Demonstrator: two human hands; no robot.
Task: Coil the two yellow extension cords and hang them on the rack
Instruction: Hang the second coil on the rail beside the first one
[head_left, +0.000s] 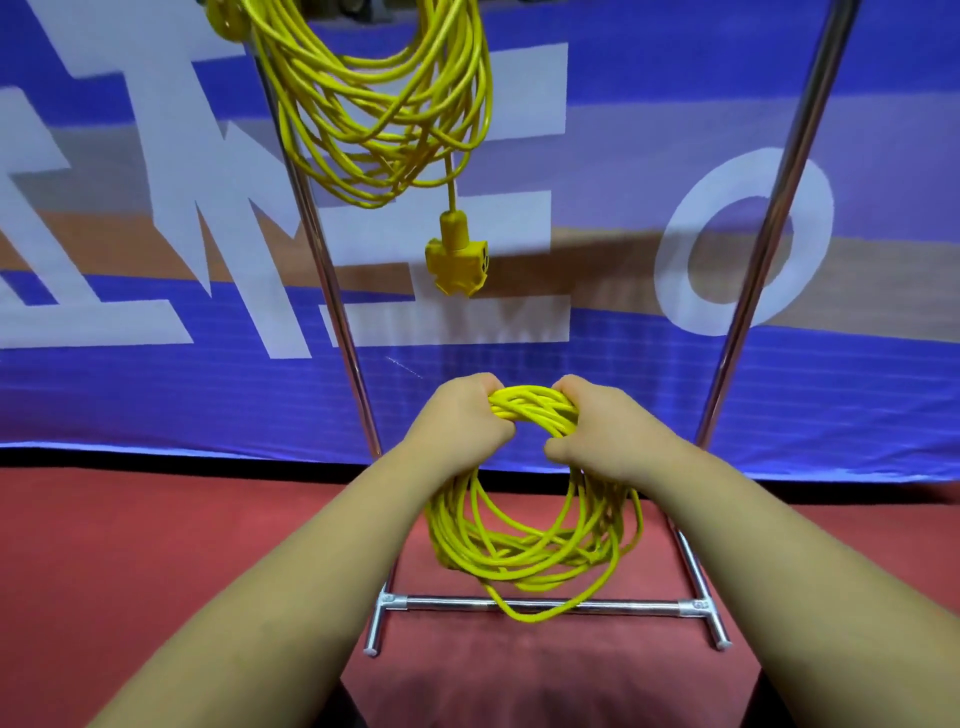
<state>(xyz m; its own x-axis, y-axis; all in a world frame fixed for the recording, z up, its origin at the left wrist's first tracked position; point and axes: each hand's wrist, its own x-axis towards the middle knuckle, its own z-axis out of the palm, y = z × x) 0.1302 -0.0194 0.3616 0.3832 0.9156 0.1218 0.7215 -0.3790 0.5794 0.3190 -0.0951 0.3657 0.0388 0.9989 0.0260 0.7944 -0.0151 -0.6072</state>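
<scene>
One coiled yellow extension cord (379, 104) hangs from the top of the metal rack (332, 270), its yellow socket end (457, 262) dangling below the loops. A second yellow coil (530, 551) is held in front of the rack, low between its two uprights. My left hand (457, 421) grips the top of this coil on the left, and my right hand (602, 431) grips it on the right, both with fingers curled round the bundled strands. The coil's loops hang down to the rack's bottom crossbar (540, 604).
The rack's right upright (769, 234) slants up to the right. Its base feet rest on red carpet (156, 545). A blue banner (623, 374) with large white letters stands close behind the rack.
</scene>
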